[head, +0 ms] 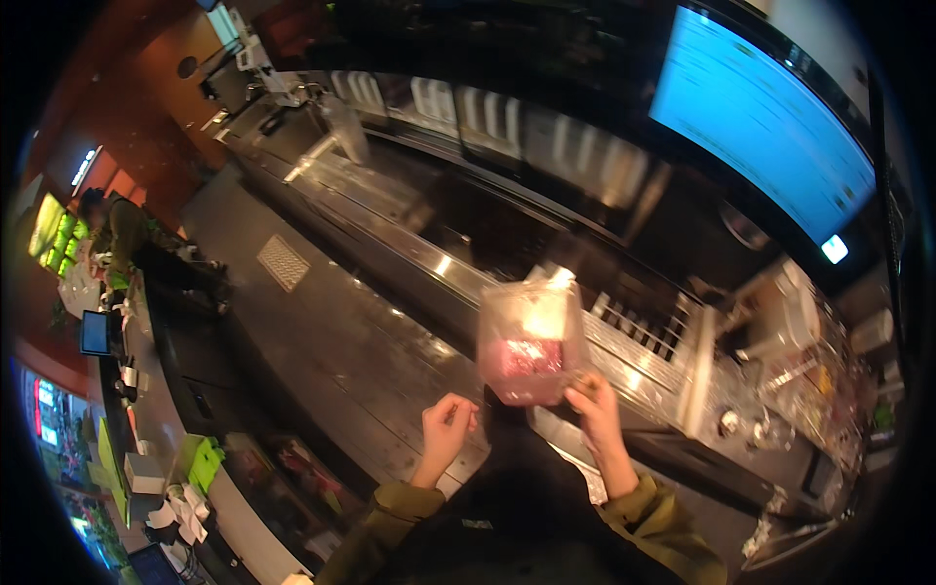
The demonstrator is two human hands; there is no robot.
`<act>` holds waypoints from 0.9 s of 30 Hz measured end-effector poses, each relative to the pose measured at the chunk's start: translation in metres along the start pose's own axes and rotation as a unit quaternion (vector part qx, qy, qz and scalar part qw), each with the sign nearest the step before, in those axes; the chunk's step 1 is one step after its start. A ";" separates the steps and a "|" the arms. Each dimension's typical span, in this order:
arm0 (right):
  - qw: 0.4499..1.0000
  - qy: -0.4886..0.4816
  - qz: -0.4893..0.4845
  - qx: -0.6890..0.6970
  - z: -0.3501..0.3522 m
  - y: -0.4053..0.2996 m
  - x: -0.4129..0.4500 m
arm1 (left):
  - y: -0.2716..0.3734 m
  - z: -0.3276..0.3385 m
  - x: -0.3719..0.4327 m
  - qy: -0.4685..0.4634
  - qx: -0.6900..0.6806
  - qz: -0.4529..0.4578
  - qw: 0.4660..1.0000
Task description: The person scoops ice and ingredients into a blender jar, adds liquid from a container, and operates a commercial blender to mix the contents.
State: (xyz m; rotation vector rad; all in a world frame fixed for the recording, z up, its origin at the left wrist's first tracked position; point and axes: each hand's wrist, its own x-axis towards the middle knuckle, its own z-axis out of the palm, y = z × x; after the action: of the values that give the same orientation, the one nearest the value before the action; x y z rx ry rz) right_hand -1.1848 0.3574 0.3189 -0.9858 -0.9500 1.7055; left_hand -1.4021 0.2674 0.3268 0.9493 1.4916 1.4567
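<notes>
My right hand [598, 413] grips a clear plastic pitcher or tub [504, 311] by its lower right side. Pinkish-red contents [532, 357] show through its wall, and a bright glare covers part of it. I hold it in front of my chest, beside the edge of the steel counter [439, 259]. To its left, my left hand [446, 428] hovers with the fingers curled in; nothing shows in it. Whether the contents are liquid or crushed pieces is too blurred to tell.
A slotted metal rack [640, 329] sits in the counter. Clear plastic items [797, 380] crowd the right end. A lit screen [760, 117] hangs above. Across the floor aisle [351, 358], another person [135, 234] leans over the opposite counter.
</notes>
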 end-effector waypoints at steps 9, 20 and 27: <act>0.962 -0.204 0.018 0.182 0.311 0.145 0.305 | 0.037 -0.105 0.312 0.260 0.391 0.160 0.868; 0.898 -0.228 -0.269 -0.264 0.364 0.148 0.450 | -0.003 -0.249 0.475 0.249 0.315 0.091 0.911; 0.749 0.067 -0.089 -0.653 0.088 0.217 0.595 | -0.007 -0.267 0.488 0.202 0.248 0.052 0.946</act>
State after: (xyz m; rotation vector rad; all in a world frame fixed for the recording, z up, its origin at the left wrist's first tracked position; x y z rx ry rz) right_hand -1.4887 0.8439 0.0373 -1.7382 -2.1207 0.5652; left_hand -1.8321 0.6182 0.2911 1.0729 2.2119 1.4345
